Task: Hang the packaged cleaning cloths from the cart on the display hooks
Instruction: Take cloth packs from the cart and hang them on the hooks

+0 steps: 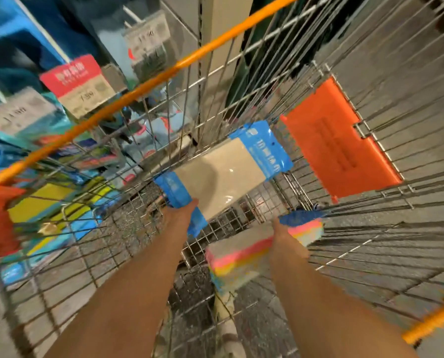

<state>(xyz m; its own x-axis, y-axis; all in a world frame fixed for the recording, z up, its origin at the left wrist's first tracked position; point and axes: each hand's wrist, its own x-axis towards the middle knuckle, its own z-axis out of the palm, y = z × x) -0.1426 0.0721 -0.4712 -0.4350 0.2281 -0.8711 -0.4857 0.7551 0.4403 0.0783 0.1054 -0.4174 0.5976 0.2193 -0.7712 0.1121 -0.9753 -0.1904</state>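
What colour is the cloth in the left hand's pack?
Beige, with blue packaging ends; head view.

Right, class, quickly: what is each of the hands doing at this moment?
Left hand: grips the beige cloth pack by its blue end.
Right hand: holds the multicoloured cloth pack.

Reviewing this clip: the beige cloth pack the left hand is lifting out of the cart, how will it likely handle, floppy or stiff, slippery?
The beige pack juts out nearly flat from the left hand, which holds only one end, so it is probably fairly stiff and light. Its glossy wrap shows glare, so it may be slippery. The blue header looks flat enough to hook.
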